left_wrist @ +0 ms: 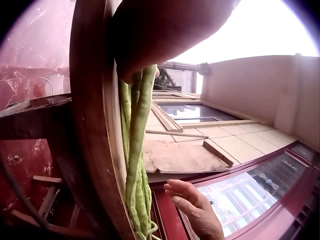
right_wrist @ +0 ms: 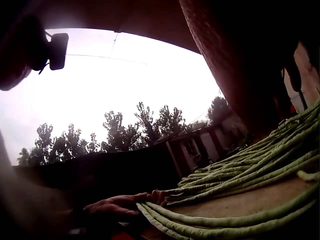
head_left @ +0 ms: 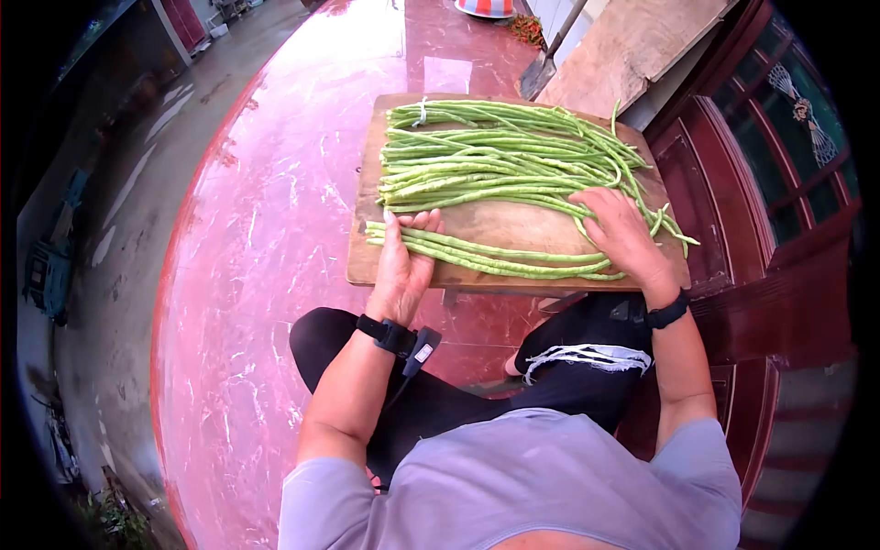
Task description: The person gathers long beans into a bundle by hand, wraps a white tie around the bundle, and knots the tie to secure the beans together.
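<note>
Long green beans (head_left: 513, 165) lie in a thick bundle across a wooden board (head_left: 522, 229). Nearer the person, a few separate beans (head_left: 513, 261) stretch along the board's front edge. My left hand (head_left: 406, 266) holds these few near their left ends, thumb on one side and fingers on the other; its palm side covers part of them in the left wrist view. Over the right part of the board is my right hand (head_left: 628, 238), close to the bundle's loose tips, fingers loosely bent. In the left wrist view the right hand (left_wrist: 197, 207) has nothing between its fingers.
A white tie (head_left: 423, 112) circles the left end of the far beans. The board rests on a wooden stand (left_wrist: 50, 120) before the person's knees. Right of it stand a dark red door (head_left: 706, 183) and a leaning plywood sheet (head_left: 632, 50). A shovel (head_left: 539, 73) is behind.
</note>
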The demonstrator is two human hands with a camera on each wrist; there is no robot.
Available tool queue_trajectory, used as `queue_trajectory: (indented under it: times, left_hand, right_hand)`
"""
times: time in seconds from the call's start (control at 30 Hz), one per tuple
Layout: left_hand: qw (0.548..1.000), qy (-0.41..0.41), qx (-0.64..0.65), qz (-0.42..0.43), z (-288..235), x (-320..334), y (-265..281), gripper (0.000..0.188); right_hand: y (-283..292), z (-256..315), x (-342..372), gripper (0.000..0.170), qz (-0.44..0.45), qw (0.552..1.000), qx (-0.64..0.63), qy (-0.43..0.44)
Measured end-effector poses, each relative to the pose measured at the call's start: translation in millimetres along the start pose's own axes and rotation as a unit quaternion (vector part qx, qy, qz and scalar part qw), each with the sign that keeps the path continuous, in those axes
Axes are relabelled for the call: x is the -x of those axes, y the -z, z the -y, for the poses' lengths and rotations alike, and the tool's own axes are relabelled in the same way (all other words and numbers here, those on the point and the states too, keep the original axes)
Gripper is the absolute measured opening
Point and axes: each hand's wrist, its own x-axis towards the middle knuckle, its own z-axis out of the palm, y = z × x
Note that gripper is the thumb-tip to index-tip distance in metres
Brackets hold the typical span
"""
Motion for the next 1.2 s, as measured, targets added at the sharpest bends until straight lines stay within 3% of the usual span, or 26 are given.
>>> queue_trajectory:
  times: [0.03,0.07,0.17,0.33,0.53,0.63,0.87,0.93,1.2]
  left_hand:
    - [0.999,-0.005,-0.025,-0.030,-1.6,6.5,-10.8,0.037]
    - [0.997,-0.009,-0.048,-0.061,-0.6,10.7,-17.0,0.038]
    - [0.996,0.003,-0.075,-0.052,-1.8,11.8,-17.0,0.045]
    - [0.993,0.032,-0.111,-0.033,-6.7,16.6,-24.3,0.067]
    - [0.986,0.031,-0.161,-0.027,-7.4,16.0,-19.3,0.066]
    - [0.983,0.034,-0.178,-0.030,-8.8,18.1,-20.9,0.065]
    - [0.987,-0.021,-0.120,0.104,-6.0,20.8,-26.1,0.064]
    - [0.990,-0.016,-0.118,0.076,-4.0,24.5,-29.8,0.062]
    - [0.984,-0.023,-0.111,0.136,-5.4,32.4,-42.1,0.061]
  right_hand:
    - [-31.7,16.0,-25.6,0.036,-0.013,0.995,-0.039,0.088]
    - [-45.7,24.8,-36.1,0.038,-0.038,0.993,0.006,0.109]
    - [-87.7,31.5,-65.8,0.039,-0.090,0.980,0.034,0.176]
    - [-105.1,40.8,-75.0,0.033,-0.057,0.990,0.023,0.129]
    - [-95.7,53.1,-63.7,0.013,-0.075,0.993,-0.081,0.043]
    - [-88.8,61.2,-55.4,0.012,-0.132,0.978,-0.160,0.025]
    - [-93.6,86.9,-26.6,0.015,-0.078,0.959,-0.267,-0.047]
    - [-96.2,88.6,-22.4,0.015,-0.057,0.954,-0.287,-0.059]
    - [-86.2,87.6,-21.7,0.014,-0.027,0.965,-0.258,-0.040]
